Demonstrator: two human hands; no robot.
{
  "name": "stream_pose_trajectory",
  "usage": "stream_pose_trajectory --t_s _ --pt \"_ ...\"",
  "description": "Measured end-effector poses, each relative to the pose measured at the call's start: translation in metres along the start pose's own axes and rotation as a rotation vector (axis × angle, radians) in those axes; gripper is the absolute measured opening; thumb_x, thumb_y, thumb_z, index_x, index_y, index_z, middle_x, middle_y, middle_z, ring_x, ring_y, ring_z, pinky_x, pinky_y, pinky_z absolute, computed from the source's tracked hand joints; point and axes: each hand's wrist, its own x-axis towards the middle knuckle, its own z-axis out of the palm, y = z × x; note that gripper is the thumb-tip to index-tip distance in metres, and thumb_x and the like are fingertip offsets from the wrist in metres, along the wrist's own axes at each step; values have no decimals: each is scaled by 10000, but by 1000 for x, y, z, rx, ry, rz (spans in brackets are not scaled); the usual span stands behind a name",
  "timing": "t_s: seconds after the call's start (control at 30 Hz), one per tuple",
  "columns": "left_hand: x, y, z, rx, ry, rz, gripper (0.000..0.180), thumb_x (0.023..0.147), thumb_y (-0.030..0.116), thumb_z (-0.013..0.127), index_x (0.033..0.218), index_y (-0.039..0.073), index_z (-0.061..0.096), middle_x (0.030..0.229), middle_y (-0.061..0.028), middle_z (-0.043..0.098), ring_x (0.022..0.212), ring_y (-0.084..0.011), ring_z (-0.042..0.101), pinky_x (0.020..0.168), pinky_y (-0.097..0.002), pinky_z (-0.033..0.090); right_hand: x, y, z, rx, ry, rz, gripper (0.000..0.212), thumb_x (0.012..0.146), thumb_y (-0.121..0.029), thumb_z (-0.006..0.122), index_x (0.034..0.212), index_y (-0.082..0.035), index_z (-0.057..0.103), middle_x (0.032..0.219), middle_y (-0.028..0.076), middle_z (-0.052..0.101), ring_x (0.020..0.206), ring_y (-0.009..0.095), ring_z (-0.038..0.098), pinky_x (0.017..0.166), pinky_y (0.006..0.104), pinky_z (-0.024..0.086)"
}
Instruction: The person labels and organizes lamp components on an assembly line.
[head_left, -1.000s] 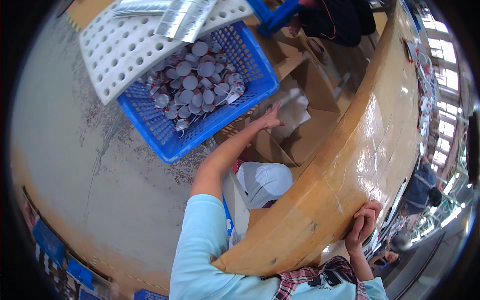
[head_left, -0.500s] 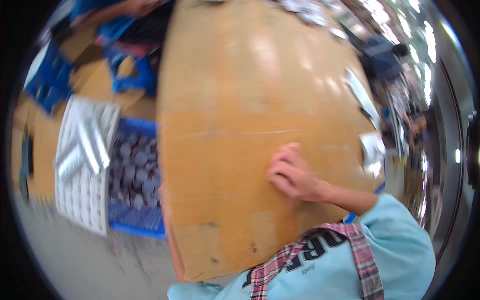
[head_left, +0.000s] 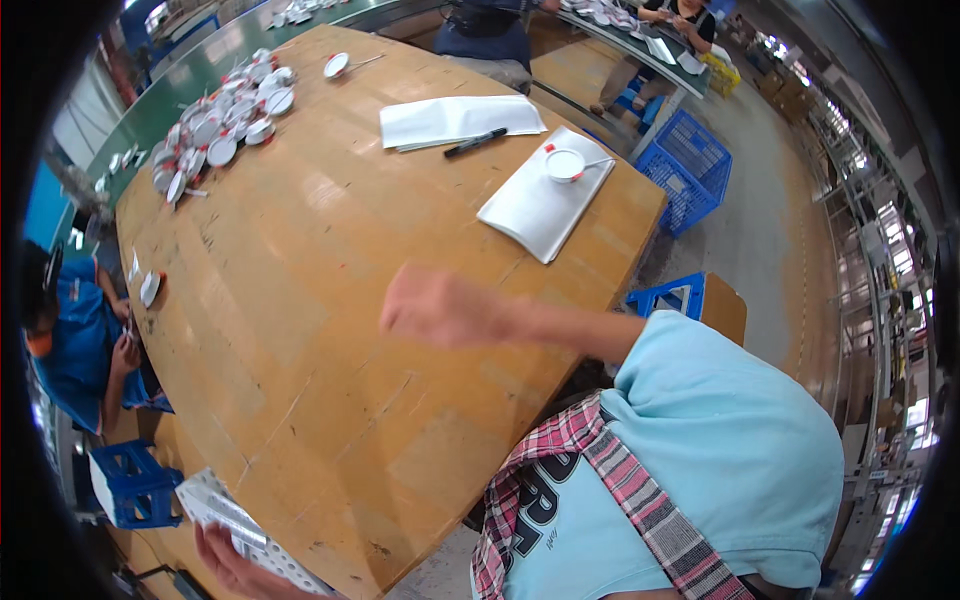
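Observation:
My right hand (head_left: 445, 305) is over the middle of the brown table (head_left: 310, 340). It is smeared by motion, so its fingers cannot be made out. Beyond the table's lower-left edge, my left hand (head_left: 240, 570) has its fingers stretched out and parted, with nothing seen in them. Beside it is a white perforated tray (head_left: 280, 560) bearing shiny silver strips (head_left: 238, 520). To the right lies a stack of white sheets (head_left: 540, 205) with a small round white piece with a red tab (head_left: 564, 165) on top.
A heap of similar white and red pieces (head_left: 220, 120) covers the far left. More white sheets (head_left: 450, 120) and a black marker (head_left: 475, 143) lie far back. A co-worker in blue (head_left: 80, 310) sits left. Blue crates (head_left: 685, 170) and a blue stool (head_left: 135, 485) stand on the floor.
My view has swung, bringing the heap and sheets into sight. My left hand has come out from beside the table's edge to the white tray. My right hand shows blurred over the table.

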Motion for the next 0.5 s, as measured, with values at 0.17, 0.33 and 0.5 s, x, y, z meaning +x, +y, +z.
stream_pose_trajectory --t_s 0.17,0.33,0.5 --pt "-68 57 192 -223 -827 48 234 941 122 553 1121 -16 612 914 -62 628 846 -132 610 778 -265 489 -94 89 -156 -591 239 561 361 762 -196 753 1059 -67 594 1064 125 555 1082 331 491 947 405 406" --pt "-165 78 374 -30 -1174 368 399 873 261 663 1151 -16 590 1024 -151 630 953 -233 599 840 -349 481 -156 139 -192 -720 156 807 676 687 -389 790 1208 -50 525 1238 160 450 1146 353 444 981 471 387" --pt "-209 79 449 429 -1099 639 649 712 442 760 1158 6 582 1084 -181 586 1054 -319 541 873 -395 446 -161 147 -196 -599 79 896 732 693 -372 780 1271 -42 477 1250 170 461 1174 365 449 975 473 404"
